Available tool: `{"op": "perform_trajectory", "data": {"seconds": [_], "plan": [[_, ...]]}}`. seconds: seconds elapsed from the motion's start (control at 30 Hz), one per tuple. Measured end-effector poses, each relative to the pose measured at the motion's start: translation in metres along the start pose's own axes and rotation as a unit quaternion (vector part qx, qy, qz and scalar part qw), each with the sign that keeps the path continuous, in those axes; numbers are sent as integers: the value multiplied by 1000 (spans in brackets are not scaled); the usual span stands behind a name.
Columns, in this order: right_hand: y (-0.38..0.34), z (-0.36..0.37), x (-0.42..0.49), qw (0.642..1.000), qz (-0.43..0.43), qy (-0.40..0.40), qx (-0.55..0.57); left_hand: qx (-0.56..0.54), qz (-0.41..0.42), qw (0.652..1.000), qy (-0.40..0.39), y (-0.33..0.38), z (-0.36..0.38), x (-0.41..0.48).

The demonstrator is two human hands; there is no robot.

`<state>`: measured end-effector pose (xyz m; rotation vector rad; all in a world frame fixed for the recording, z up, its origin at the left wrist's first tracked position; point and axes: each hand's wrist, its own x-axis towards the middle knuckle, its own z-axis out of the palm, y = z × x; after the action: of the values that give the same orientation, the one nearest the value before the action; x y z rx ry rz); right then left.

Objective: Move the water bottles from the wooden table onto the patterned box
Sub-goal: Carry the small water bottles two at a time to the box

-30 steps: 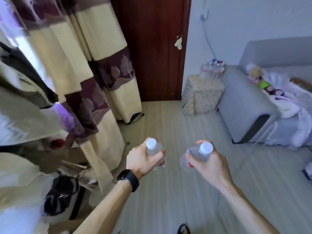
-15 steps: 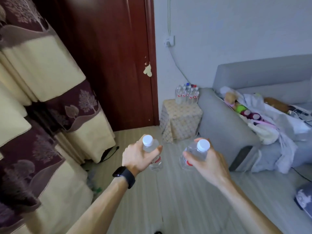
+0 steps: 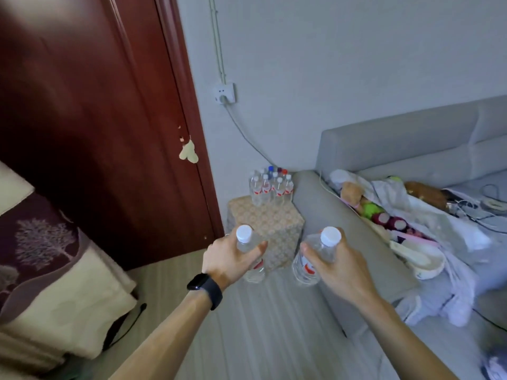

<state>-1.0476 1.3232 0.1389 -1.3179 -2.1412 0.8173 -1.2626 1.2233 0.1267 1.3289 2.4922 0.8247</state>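
Two thumbs are pressing across bottle shoulders, other fingers curling behind. Left hand (image 3: 229, 260) is gripping the left water bottle (image 3: 255, 270), upright, in front of the patterned box (image 3: 274, 219). Right hand (image 3: 338, 268) is gripping the right water bottle (image 3: 304, 266), tilted, off box's front-right corner. Black watch (image 3: 205, 287) is sitting on L wrist. Bottle cluster (image 3: 270, 187) is standing on box top, twd its back. Grey sofa (image 3: 343, 212) is sitting just right of box.

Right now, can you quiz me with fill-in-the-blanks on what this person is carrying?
The left hand grips the left bottle, the right hand the right bottle; both caps are ____.
The patterned box holds a cluster of bottles; the person carries ____ more.
The black watch sits on the ____ wrist.
Missing words: white, two, left.
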Motion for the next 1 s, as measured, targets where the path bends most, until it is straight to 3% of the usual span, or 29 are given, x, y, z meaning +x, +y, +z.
{"op": "perform_trajectory", "data": {"seconds": [0.43,0.67,0.83,1.0], "plan": [[65,14,280,994,-2,-101,-27,6,-57,998,-22,41,97,252],[89,69,400,984,7,-166,-57,-49,-88,994,-46,10,153,352],[115,133,482,964,40,-253,-66,-183,-151,969,-74,-28,208,431],[133,192,547,950,105,-288,-59,-193,-189,954,-131,-74,256,507]]}}
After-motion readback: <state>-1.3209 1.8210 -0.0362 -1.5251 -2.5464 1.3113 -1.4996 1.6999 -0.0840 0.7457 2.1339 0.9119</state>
